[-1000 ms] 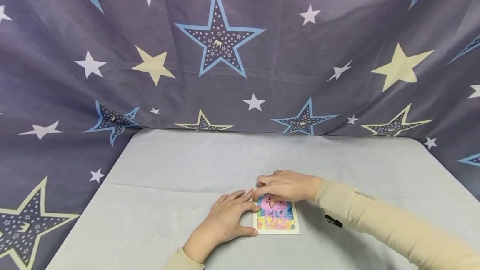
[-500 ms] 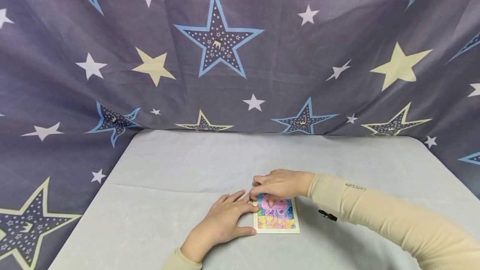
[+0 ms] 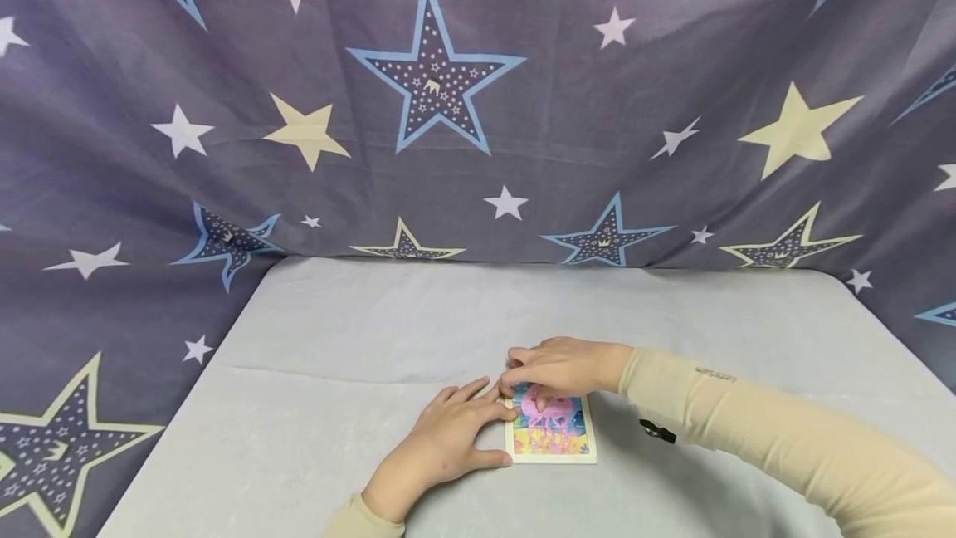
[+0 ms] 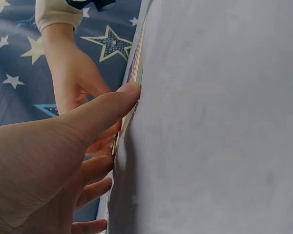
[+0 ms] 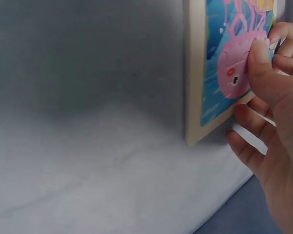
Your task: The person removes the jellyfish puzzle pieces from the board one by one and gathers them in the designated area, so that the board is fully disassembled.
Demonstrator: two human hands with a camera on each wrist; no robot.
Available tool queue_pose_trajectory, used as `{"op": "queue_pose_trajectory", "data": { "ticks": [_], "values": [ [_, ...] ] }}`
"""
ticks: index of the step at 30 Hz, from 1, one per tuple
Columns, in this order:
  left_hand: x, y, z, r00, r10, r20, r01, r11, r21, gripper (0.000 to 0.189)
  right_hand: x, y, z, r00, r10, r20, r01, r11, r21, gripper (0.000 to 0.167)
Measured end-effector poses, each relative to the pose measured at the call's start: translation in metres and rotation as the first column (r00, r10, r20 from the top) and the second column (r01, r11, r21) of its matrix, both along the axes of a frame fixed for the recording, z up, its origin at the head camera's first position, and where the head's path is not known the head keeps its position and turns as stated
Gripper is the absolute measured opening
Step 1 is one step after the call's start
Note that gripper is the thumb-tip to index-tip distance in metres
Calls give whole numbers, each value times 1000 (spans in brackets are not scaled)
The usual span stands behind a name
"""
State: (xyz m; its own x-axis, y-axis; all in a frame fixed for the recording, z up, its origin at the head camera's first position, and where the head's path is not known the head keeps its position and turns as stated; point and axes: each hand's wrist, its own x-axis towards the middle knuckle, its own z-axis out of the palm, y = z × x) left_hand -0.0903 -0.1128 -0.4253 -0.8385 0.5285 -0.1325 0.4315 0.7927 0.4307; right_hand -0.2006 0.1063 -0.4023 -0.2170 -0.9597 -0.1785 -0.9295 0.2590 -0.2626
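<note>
A small jigsaw puzzle (image 3: 553, 438) in a pale frame lies flat on the grey tabletop, its picture a pink jellyfish in blue water. My left hand (image 3: 448, 434) rests against the puzzle's left side, fingers spread and thumb by the near corner. From the right, my right hand (image 3: 569, 365) reaches over the far edge. Its thumb (image 5: 260, 61) presses on the jellyfish, and the curled fingers (image 5: 251, 122) sit around the far edge, seen in the right wrist view. The left wrist view shows the puzzle (image 4: 137, 61) only edge-on, beside the left thumb (image 4: 129, 88).
The grey-covered table (image 3: 358, 314) spreads around the puzzle. Behind it and to the sides hangs a dark cloth (image 3: 478, 173) printed with stars. A small black object (image 3: 657, 430) is at the right sleeve.
My right hand and forearm have shifted slightly left, with the thumb still on the picture. The left hand and the puzzle have hardly moved.
</note>
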Motion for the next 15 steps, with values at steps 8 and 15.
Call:
{"op": "queue_pose_trajectory", "data": {
  "ticks": [8,15],
  "values": [
    [1,0,1,1000,-1,-17,1,1000,-15,53,0,14,-14,999,-33,43,40,987,-155,35],
    [0,1,0,1000,5,-27,-5,1000,-5,52,2,18,-18,994,-94,61,104,980,-173,38]
  ]
}}
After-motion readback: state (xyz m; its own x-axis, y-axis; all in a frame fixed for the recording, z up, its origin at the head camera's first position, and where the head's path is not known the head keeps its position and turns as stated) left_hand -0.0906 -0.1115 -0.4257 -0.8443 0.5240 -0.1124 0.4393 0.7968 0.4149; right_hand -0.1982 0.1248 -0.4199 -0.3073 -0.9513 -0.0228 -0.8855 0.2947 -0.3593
